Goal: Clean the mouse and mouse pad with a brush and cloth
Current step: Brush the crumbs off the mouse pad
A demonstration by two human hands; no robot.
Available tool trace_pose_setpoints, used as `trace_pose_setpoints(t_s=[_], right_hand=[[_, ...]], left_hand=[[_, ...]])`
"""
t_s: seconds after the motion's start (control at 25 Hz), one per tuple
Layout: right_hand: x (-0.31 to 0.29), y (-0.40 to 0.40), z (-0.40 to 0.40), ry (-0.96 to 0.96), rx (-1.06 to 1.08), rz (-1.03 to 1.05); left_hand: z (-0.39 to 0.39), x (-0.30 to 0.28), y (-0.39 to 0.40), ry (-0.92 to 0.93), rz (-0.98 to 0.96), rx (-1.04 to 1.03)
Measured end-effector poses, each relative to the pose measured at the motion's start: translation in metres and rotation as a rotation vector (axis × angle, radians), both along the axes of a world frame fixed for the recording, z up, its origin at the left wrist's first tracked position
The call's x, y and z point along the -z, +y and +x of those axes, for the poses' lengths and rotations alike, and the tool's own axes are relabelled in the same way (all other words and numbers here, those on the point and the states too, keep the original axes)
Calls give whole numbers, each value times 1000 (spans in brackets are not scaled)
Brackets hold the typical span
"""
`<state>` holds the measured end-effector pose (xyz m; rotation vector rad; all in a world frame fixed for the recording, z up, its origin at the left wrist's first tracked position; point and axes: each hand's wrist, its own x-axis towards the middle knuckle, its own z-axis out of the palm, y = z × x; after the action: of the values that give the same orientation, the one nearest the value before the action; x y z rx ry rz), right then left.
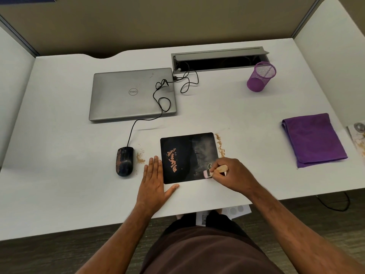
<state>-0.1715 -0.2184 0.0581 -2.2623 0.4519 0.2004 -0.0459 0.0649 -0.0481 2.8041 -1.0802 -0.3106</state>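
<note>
A black mouse pad [183,155] lies on the white desk, with an orange smear of grit on its left half and a dusty grey patch on its right. My right hand [233,175] grips a small wooden-handled brush [214,171], its pale bristles touching the pad's near right corner. My left hand [155,182] rests flat on the desk, fingers straight, touching the pad's left edge. A black wired mouse [124,161] streaked with orange dirt sits left of the pad. A folded purple cloth [313,139] lies far right.
Sandy crumbs [220,144] lie along the pad's right edge, with more crumbs [140,157] between mouse and pad. A closed grey laptop [130,95] sits behind, the mouse cable [158,107] looping over it. A purple mesh cup [260,77] and an open cable tray [219,60] stand at the back.
</note>
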Motion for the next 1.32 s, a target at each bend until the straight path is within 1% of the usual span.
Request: trace_pose_setpoints(t_s=[0.08, 0.12, 0.28, 0.36, 0.4, 0.48, 0.56, 0.64, 0.72, 0.76, 0.84, 0.88, 0.92, 0.96, 1.04, 1.12, 1.2, 1.24, 1.32], right_hand=[[1, 7, 3, 22, -26, 60], [2, 8, 2, 40, -37, 57], [5, -17, -8, 95, 56, -88], [2, -30, -15, 50, 128, -143], [1, -32, -15, -3, 171, -119], [-3, -23, -7, -78, 244, 33], [-3, -6, 6, -72, 220, 170], [4, 6, 17, -23, 140, 196], [9, 3, 18, 28, 120, 113], [10, -2, 18, 33, 129, 28], [7, -14, 15, 22, 153, -187], [5, -19, 15, 6, 169, -267], [3, -20, 16, -26, 182, -296], [1, -18, 19, -65, 192, -257], [-2, -8, 27, -114, 182, -39], [0, 1, 31, -74, 142, 107], [6, -1, 31, -21, 151, 97], [7, -6, 30, -8, 180, 40], [7, -17, 28, -1, 225, -140]], left_hand=[[0, 0, 0, 2, 6, -2], [0, 0, 0, 0, 10, -2], [0, -2, 1, 3, 20, 2], [0, -1, 0, 8, 11, 0], [0, -1, 0, 8, 11, -1], [0, -2, 0, 6, 18, 2], [1, -2, 0, 5, 16, 6], [0, -3, 0, 5, 24, 4], [0, -4, 0, 6, 36, 6], [0, -4, 1, 5, 38, 7], [-1, -4, 1, 8, 36, 4], [0, -4, 1, 9, 32, 4], [0, -4, 1, 8, 28, 6], [0, -4, 0, 6, 30, 9], [1, -4, 0, 4, 37, 14], [1, -4, 0, 4, 30, 12], [1, -4, 0, 5, 29, 12], [1, -4, 0, 4, 32, 12], [1, -3, 1, 2, 36, 9]])
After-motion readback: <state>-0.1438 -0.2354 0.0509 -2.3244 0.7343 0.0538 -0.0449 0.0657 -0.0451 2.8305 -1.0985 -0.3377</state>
